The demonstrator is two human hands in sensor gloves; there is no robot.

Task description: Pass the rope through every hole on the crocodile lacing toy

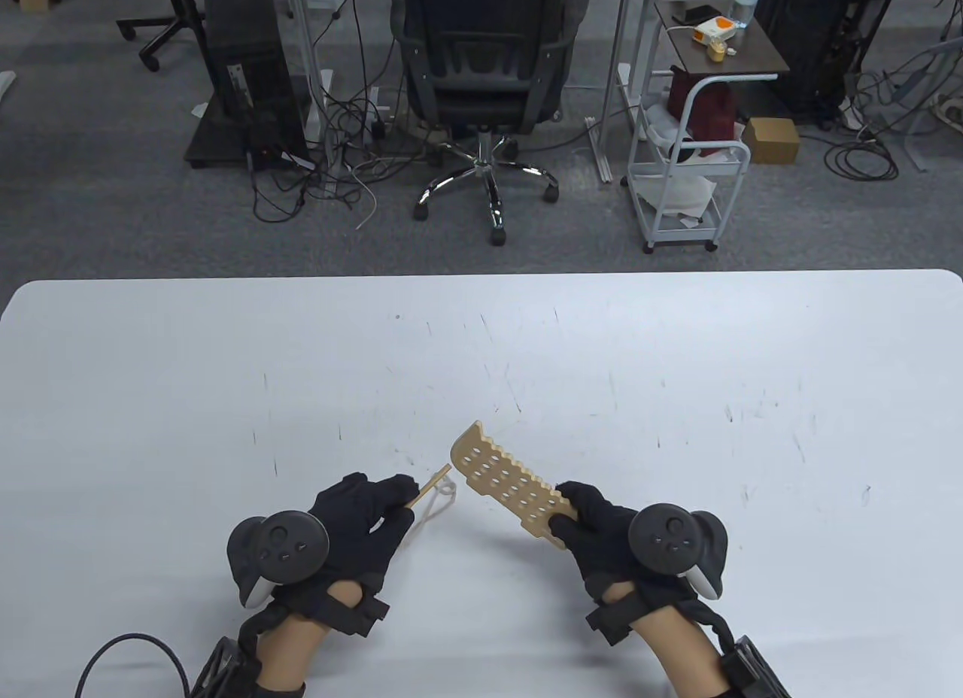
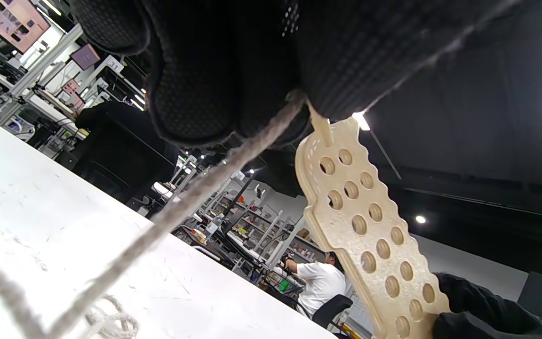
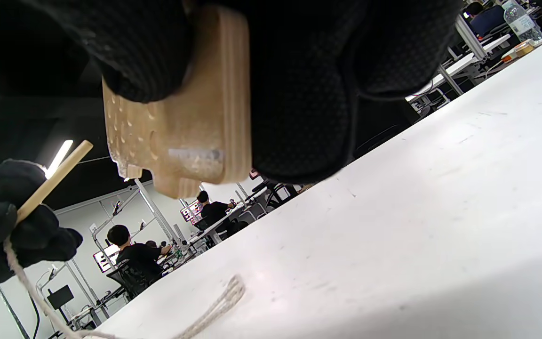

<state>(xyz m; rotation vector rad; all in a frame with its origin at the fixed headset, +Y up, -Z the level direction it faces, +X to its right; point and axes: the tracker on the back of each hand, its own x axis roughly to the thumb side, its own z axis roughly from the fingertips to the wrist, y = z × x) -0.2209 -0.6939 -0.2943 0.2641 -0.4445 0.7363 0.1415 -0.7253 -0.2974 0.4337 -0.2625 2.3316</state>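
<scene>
while right grip [image 1: 594, 521] clutches crocodile board [image 1: 508, 484] | left grip [image 1: 361, 514] pinches needle [image 1: 430, 486] — rope [image 2: 158, 226] trailing

From above, the near end of the crocodile board [image 1: 510, 487] disappears under the right hand [image 1: 602, 529], so the holes there cannot be counted, and its underside is out of sight. The butt of the wooden needle [image 1: 430, 487] is buried in the grip of the left hand [image 1: 361, 514], and most of the rope [image 1: 440, 500] beside the board's snout lies behind that hand, so its full length cannot be told. At the worktop [image 1: 677, 352] near edge both forearms are cut off by the frame, and the wrist views show mostly blurred black glove.
</scene>
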